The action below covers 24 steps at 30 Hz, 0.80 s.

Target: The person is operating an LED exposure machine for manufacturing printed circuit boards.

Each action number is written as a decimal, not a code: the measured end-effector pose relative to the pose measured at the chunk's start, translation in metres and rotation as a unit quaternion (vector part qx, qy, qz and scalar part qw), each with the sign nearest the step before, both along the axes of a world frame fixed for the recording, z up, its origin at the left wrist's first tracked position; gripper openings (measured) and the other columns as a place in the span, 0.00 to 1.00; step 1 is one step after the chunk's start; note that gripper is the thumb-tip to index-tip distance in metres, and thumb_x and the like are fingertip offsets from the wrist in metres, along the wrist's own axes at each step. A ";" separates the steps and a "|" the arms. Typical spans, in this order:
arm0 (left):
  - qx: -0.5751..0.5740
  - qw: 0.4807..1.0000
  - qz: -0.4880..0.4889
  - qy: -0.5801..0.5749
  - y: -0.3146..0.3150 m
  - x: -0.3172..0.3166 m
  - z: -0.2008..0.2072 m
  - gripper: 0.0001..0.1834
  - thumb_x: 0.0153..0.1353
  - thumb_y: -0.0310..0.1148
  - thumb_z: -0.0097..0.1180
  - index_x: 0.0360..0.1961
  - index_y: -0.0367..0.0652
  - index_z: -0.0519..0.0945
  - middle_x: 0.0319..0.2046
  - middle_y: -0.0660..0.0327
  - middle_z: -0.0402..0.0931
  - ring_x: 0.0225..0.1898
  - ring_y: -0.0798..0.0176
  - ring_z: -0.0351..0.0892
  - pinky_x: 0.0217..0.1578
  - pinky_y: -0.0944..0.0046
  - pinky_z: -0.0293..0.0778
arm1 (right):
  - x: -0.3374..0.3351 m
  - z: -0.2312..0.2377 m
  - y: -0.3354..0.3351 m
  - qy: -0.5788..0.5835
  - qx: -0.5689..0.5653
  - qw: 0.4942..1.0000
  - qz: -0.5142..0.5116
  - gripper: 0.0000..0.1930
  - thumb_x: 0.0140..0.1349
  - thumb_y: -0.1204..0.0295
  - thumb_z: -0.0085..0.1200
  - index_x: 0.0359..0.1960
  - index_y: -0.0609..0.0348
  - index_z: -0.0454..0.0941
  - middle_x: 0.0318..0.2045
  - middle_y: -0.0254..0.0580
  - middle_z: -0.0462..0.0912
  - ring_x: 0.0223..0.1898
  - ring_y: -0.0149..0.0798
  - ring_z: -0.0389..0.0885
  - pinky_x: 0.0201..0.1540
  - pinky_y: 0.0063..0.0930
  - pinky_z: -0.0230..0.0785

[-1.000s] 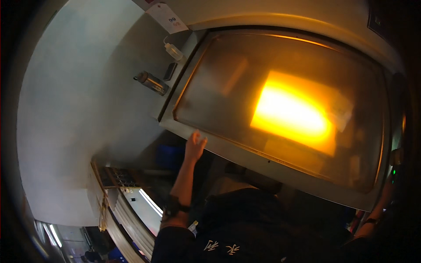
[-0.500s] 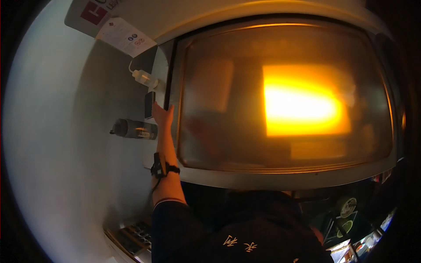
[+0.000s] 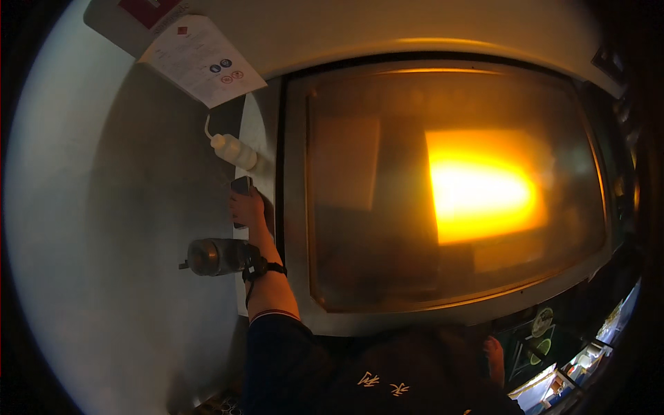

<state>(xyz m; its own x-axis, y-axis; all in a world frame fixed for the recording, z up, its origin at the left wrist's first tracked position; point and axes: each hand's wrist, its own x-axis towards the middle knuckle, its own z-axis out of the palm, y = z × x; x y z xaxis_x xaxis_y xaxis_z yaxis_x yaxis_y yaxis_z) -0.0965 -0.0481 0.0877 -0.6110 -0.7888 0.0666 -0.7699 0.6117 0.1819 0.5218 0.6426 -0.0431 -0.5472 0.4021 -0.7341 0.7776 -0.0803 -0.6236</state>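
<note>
My left hand (image 3: 247, 206) reaches along the narrow ledge left of the large window and is closed round a dark, flat phone (image 3: 241, 184), whose ends show above and below the fingers. Just beyond it stands a white squeeze wash bottle (image 3: 235, 151) with a bent spout. A grey, see-through drinking bottle (image 3: 211, 256) is beside my left wrist, on the near side of the phone. My right hand (image 3: 493, 351) hangs low by my body at the right; it is small and dim there, so its finger pose is unclear.
A machine door with a wide tinted window (image 3: 387, 263) fills the middle and right, lit bright yellow inside. A printed sheet (image 3: 204, 66) hangs above the wash bottle. The pale wall (image 3: 124, 207) runs along the left. Dark equipment (image 3: 529, 346) stands at lower right.
My left hand, resting by the ledge beside the phone before, now closes over the phone. My right hand has come into sight. The view has shifted, so the window sits lower.
</note>
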 end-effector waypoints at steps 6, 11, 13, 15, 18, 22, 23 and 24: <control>-0.017 0.999 0.016 -0.042 0.014 0.002 0.013 0.40 0.61 0.56 0.48 0.66 0.42 0.54 0.64 0.49 0.56 0.64 0.43 0.57 0.62 0.33 0.46 | -0.035 0.008 -0.013 -0.024 -0.010 0.994 0.108 0.22 0.63 0.65 0.51 0.55 0.66 0.70 0.41 0.43 0.80 0.41 0.36 0.78 0.46 0.30 0.70; -0.072 0.995 -0.059 0.043 0.016 -0.004 -0.004 0.41 0.60 0.57 0.50 0.65 0.41 0.58 0.61 0.44 0.61 0.62 0.39 0.61 0.58 0.33 0.54 | -0.060 0.028 -0.019 -0.055 -0.015 0.996 0.075 0.22 0.62 0.64 0.54 0.55 0.63 0.72 0.51 0.49 0.77 0.51 0.41 0.76 0.52 0.32 0.68; -0.120 0.986 -0.114 0.004 0.034 -0.019 -0.003 0.35 0.61 0.56 0.50 0.54 0.32 0.70 0.50 0.42 0.74 0.49 0.40 0.75 0.47 0.51 0.73 | -0.058 0.041 -0.023 -0.064 0.023 0.995 0.070 0.21 0.62 0.65 0.54 0.55 0.61 0.72 0.51 0.49 0.78 0.51 0.41 0.76 0.52 0.33 0.68; -0.103 0.986 -0.127 -0.033 0.037 -0.017 -0.004 0.31 0.59 0.58 0.52 0.49 0.40 0.76 0.40 0.48 0.79 0.42 0.46 0.79 0.42 0.48 0.75 | -0.059 0.058 -0.024 -0.100 0.046 0.991 0.071 0.21 0.62 0.63 0.53 0.55 0.59 0.73 0.50 0.47 0.78 0.52 0.42 0.76 0.52 0.35 0.69; -0.295 0.936 -0.191 -0.031 -0.155 0.024 -0.045 0.35 0.59 0.61 0.49 0.47 0.36 0.76 0.38 0.45 0.78 0.39 0.45 0.80 0.38 0.52 0.76 | -0.096 0.014 0.017 -0.113 0.103 0.966 0.208 0.24 0.60 0.57 0.54 0.54 0.57 0.75 0.50 0.46 0.79 0.52 0.42 0.77 0.51 0.36 0.71; -0.083 0.984 -0.128 -0.088 0.029 0.009 0.013 0.48 0.53 0.65 0.53 0.63 0.37 0.61 0.56 0.45 0.69 0.56 0.42 0.70 0.55 0.34 0.61 | -0.060 0.049 0.031 -0.167 0.083 0.967 0.172 0.27 0.59 0.52 0.53 0.55 0.56 0.74 0.53 0.45 0.77 0.55 0.45 0.75 0.56 0.37 0.67; 0.054 0.996 -0.030 -0.062 0.078 0.018 0.054 0.52 0.54 0.68 0.50 0.67 0.37 0.55 0.61 0.43 0.62 0.61 0.38 0.62 0.58 0.31 0.55 | -0.053 0.046 0.035 -0.168 0.085 0.970 0.155 0.27 0.59 0.52 0.53 0.55 0.56 0.74 0.53 0.45 0.77 0.55 0.45 0.75 0.56 0.37 0.67; 0.059 0.995 -0.043 -0.064 0.095 0.012 0.046 0.52 0.54 0.68 0.50 0.67 0.37 0.55 0.61 0.43 0.62 0.61 0.38 0.62 0.58 0.31 0.55 | -0.054 0.036 0.044 -0.161 0.105 0.961 0.199 0.28 0.59 0.50 0.51 0.56 0.55 0.73 0.54 0.46 0.76 0.56 0.46 0.74 0.57 0.38 0.66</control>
